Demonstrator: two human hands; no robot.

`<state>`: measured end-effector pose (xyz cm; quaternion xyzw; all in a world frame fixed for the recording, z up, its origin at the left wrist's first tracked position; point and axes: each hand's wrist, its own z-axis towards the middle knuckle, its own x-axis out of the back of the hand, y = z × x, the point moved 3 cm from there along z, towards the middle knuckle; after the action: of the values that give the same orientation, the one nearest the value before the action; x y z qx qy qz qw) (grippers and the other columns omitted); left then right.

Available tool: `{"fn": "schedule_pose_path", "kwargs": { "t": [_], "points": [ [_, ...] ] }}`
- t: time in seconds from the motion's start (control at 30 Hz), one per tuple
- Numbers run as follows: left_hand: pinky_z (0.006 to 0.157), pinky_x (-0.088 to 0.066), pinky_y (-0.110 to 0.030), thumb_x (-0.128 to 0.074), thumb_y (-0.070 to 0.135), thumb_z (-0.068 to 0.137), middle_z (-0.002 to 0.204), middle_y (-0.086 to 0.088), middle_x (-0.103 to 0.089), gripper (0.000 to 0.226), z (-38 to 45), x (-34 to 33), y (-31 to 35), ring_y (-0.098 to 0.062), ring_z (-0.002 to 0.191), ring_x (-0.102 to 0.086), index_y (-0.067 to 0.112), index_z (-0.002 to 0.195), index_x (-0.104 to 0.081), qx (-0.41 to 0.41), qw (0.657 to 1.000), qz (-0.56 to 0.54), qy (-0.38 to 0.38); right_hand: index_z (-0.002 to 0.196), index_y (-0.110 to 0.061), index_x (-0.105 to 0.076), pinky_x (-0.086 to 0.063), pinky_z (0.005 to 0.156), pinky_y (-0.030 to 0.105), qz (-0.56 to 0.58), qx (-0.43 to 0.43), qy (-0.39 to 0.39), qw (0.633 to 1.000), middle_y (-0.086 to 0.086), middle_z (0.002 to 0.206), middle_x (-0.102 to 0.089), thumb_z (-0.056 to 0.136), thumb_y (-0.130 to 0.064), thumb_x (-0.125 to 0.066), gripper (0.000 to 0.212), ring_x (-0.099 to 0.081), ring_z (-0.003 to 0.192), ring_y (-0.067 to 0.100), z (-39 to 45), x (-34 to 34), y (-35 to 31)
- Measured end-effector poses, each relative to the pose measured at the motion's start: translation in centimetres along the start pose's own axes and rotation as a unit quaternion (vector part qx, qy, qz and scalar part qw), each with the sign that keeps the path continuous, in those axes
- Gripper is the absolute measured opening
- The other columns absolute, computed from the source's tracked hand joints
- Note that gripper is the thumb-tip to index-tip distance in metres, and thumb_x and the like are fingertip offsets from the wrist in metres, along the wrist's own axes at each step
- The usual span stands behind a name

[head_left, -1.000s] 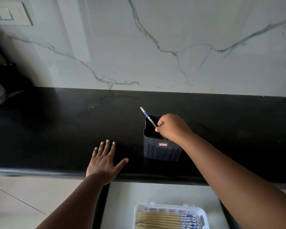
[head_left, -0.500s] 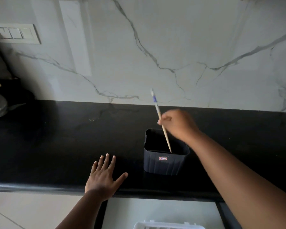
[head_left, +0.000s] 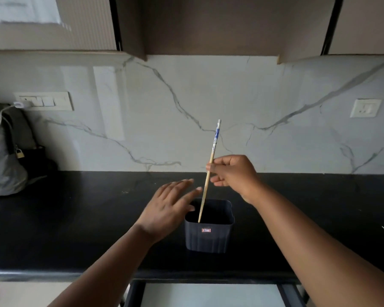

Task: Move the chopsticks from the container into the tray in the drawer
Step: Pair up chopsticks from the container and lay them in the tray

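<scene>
Head view, read from left to right. Far left on the black tabletop (head_left: 75, 218): grey bag (head_left: 2, 160) against the marble wall, well apart from the work. Centre-left: left hand (head_left: 166, 209), fingers straight and spread, holding nothing, hovering just beside the near-left rim of the dark container (head_left: 208, 235), fingertips close to the stick. Centre: single chopstick (head_left: 210, 171), pale wood with a blue-and-white patterned top, long axis nearly upright and tilted slightly right at the top, lower tip down inside the container's mouth, near its front wall. Just right of the stick: right hand (head_left: 233, 173), thumb and curled fingers pinching the shaft at about its middle, above the container. Bottom edge: open drawer (head_left: 208, 293) below the tabletop front; tray not visible. Likely next: lifting straight up along the stick's axis, then down toward the drawer, right hand nearer.
</scene>
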<state>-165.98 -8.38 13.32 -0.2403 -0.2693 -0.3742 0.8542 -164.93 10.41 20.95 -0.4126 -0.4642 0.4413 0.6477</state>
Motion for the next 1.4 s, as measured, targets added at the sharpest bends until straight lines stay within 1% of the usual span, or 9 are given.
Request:
{"fn": "schedule_pose_path", "kwargs": {
  "t": [0.23, 0.4, 0.53, 0.7, 0.8, 0.97, 1.1, 1.2, 1.4],
  "points": [
    [0.082, -0.053, -0.034, -0.055, 0.016, 0.095, 0.114, -0.004, -0.071, 0.024, 3.4, 5.1, 2.7, -0.026, 0.108, -0.066, 0.018, 0.106, -0.075, -0.190, 0.981, 0.018, 0.031, 0.085, -0.003, -0.071, -0.056, 0.052, 0.027, 0.144, -0.103, -0.057, 0.983, 0.006, 0.063, -0.071, 0.086, -0.012, -0.071, 0.009, -0.068, 0.055, 0.015, -2.3, -1.5, 0.0],
    [0.077, -0.052, -0.030, -0.065, 0.002, 0.087, 0.098, -0.002, -0.073, 0.019, 6.3, 7.6, 2.9, -0.022, 0.090, -0.069, 0.011, 0.103, -0.070, 0.031, 0.980, -0.184, 0.066, 0.101, -0.012, -0.067, -0.060, 0.063, 0.031, 0.088, -0.122, -0.060, 0.987, 0.008, 0.096, -0.071, 0.093, -0.026, -0.062, 0.017, -0.071, 0.073, 0.022, -3.2, -1.4, 0.4],
    [0.063, -0.052, -0.019, -0.064, 0.018, 0.091, 0.085, 0.009, -0.072, 0.009, 8.0, 7.7, 0.6, -0.004, 0.075, -0.069, 0.026, 0.087, -0.067, 0.381, 0.813, -0.437, 0.059, 0.109, -0.016, -0.068, -0.057, 0.083, 0.037, 0.124, -0.118, -0.124, 0.977, 0.008, 0.113, -0.071, 0.100, -0.031, -0.049, 0.026, -0.069, 0.099, 0.026, -4.2, -2.2, 1.9],
    [0.053, -0.053, -0.020, -0.065, 0.017, 0.092, 0.086, -0.009, -0.070, 0.011, 5.6, 4.5, -2.6, -0.014, 0.063, -0.068, 0.007, 0.088, -0.067, 0.525, 0.648, -0.552, 0.021, 0.106, 0.000, -0.070, -0.061, 0.072, 0.036, 0.190, -0.153, -0.177, 0.953, 0.017, 0.099, -0.073, 0.083, -0.030, -0.069, 0.037, -0.072, 0.082, 0.028, -5.7, -4.0, 3.8],
    [0.052, -0.054, -0.022, -0.065, 0.022, 0.092, 0.083, -0.009, -0.070, 0.016, 3.1, 1.4, -3.5, -0.016, 0.066, -0.068, 0.006, 0.088, -0.067, 0.553, 0.618, -0.558, -0.040, 0.096, 0.000, -0.073, -0.060, 0.062, 0.032, 0.147, -0.176, -0.133, 0.964, 0.015, 0.087, -0.075, 0.082, -0.013, -0.073, 0.019, -0.073, 0.072, 0.025, -6.3, -5.6, 6.1],
    [0.053, -0.046, -0.029, -0.054, 0.047, 0.095, 0.071, -0.006, -0.066, 0.043, -2.5, -3.1, -5.7, -0.017, 0.055, -0.058, 0.010, 0.077, -0.067, 0.550, 0.683, -0.474, -0.075, 0.089, -0.006, -0.072, -0.057, 0.059, 0.026, 0.023, -0.225, -0.125, 0.966, 0.006, 0.075, -0.073, 0.088, -0.012, -0.070, 0.006, -0.070, 0.065, 0.017, -8.5, -6.9, 11.5],
    [0.070, -0.043, -0.036, -0.039, 0.061, 0.094, 0.080, -0.013, -0.067, 0.058, -8.3, -7.1, -7.2, -0.033, 0.084, -0.064, 0.011, 0.081, -0.066, 0.465, 0.804, -0.273, -0.250, 0.075, -0.016, -0.074, -0.051, 0.064, 0.026, -0.188, -0.233, -0.149, 0.942, 0.002, 0.069, -0.070, 0.086, -0.016, -0.068, 0.012, -0.061, 0.059, 0.006, -12.0, -5.9, 17.6],
    [0.088, -0.045, -0.038, -0.041, 0.057, 0.095, 0.119, -0.014, -0.064, 0.049, -11.5, -10.5, -6.3, -0.035, 0.113, -0.057, 0.019, 0.112, -0.065, 0.370, 0.834, -0.200, -0.357, 0.083, -0.015, -0.075, -0.044, 0.064, 0.021, -0.333, -0.244, -0.213, 0.886, 0.002, 0.084, -0.072, 0.089, -0.015, -0.062, 0.015, -0.058, 0.067, 0.004, -15.5, -4.8, 22.0],
    [0.120, 0.001, -0.044, -0.019, 0.063, 0.095, 0.163, -0.006, 0.000, 0.074, -17.3, -14.4, -3.0, -0.026, 0.149, 0.006, 0.020, 0.155, -0.008, 0.258, 0.848, -0.079, -0.456, 0.110, -0.010, -0.068, -0.048, 0.077, 0.021, -0.488, -0.318, -0.258, 0.771, 0.007, 0.114, -0.068, 0.088, 0.000, -0.049, 0.031, -0.065, 0.097, 0.020, -19.3, -4.3, 28.1]
  ]
}}
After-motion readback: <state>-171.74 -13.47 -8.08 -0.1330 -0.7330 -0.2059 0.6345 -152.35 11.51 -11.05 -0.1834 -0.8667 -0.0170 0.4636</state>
